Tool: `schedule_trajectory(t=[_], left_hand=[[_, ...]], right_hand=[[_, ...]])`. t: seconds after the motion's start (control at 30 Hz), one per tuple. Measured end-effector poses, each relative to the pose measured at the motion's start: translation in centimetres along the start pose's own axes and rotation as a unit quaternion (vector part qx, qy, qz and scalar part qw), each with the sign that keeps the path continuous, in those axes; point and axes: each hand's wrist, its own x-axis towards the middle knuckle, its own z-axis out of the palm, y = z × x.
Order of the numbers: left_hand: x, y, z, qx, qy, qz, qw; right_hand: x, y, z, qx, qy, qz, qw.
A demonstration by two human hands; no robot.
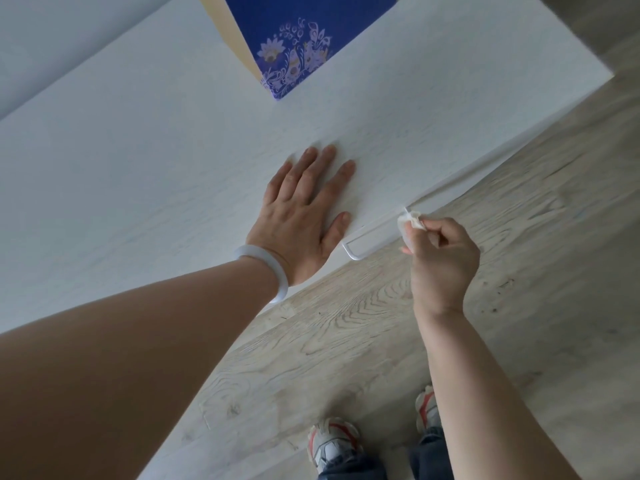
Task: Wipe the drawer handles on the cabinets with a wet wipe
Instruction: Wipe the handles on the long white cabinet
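A white cabinet top (156,161) fills the left and middle of the view. A thin white bar handle (374,242) juts out from its front edge, seen from above. My left hand (304,216) lies flat on the cabinet top, fingers spread, a pale bangle on the wrist. My right hand (443,258) pinches a small crumpled white wet wipe (410,220) and presses it against the right part of the handle. A second handle (460,178) runs further right along the same edge.
A blue gift bag (294,39) with a floral print and a cream side stands at the back of the cabinet top. Below lies a light wood-grain floor (346,341) with my two sneakers (332,441) on it.
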Motion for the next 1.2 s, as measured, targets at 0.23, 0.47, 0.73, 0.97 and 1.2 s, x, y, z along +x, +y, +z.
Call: schedule_trajectory(t=[0.23,0.47,0.73,0.97,1.2], left_hand=[[0.1,0.1,-0.2,-0.002,0.003,0.005,1.000],[0.1,0.1,-0.3,-0.001,0.005,0.003,1.000],[0.0,0.0,-0.1,-0.002,0.002,0.003,1.000],[0.1,0.1,-0.2,0.000,0.002,0.002,1.000],[0.1,0.0,-0.1,0.001,0.009,0.002,1.000]], right_hand=[[2.0,-1.9,0.3,0.047,-0.055,0.013,0.997],[-1.0,-0.7,-0.3,0.091,-0.002,0.091,0.992],[0.8,-1.3,0.3,0.201,-0.048,0.225,0.952],[-2.8,-0.6,1.5,0.195,-0.097,0.306,0.927],[-3.6,-0.9,2.5,0.241,-0.086,0.323,0.911]])
